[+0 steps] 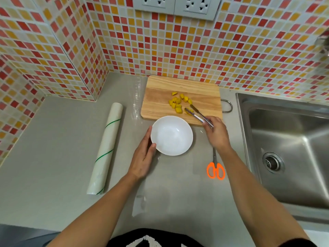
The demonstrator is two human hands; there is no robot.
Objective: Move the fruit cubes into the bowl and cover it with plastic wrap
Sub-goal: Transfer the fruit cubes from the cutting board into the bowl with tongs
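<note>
Several yellow fruit cubes [177, 102] lie on a wooden cutting board [160, 97] at the back of the counter. An empty white bowl [172, 135] stands just in front of the board. My left hand [143, 155] rests flat against the bowl's left rim, thumb touching it. My right hand [216, 133] grips metal tongs [197, 114]; their tips are spread around one cube at the near edge of the pile. A roll of plastic wrap [105, 152] with green stripes lies on the counter to the left.
Orange-handled scissors [215, 169] lie on the counter under my right forearm. A steel sink [288, 148] fills the right side. A tiled wall runs behind the board and along the left. A clear scrap [139, 205] lies on the near counter.
</note>
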